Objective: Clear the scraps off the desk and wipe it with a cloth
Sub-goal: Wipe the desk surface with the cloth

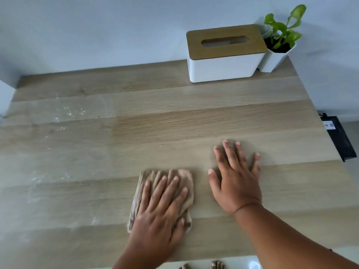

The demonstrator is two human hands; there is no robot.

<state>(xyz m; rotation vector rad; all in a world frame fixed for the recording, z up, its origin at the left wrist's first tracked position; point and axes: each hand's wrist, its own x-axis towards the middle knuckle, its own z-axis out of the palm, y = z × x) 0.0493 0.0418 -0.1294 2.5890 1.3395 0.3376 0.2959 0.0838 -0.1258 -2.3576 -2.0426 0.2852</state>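
Note:
A beige folded cloth [183,180] lies on the light wooden desk [136,117] near its front edge. My left hand [161,208] presses flat on the cloth, fingers spread over it. My right hand [236,179] rests palm-down on the bare wood just right of the cloth, fingers apart and holding nothing. A damp, streaked sheen with small droplets [66,111] covers the left part of the desk. No scraps are visible on the surface.
A white tissue box with a wooden lid [223,53] stands at the back right, beside a small green plant in a white pot [279,45]. A wall runs behind the desk. A black object [338,136] hangs off the right edge.

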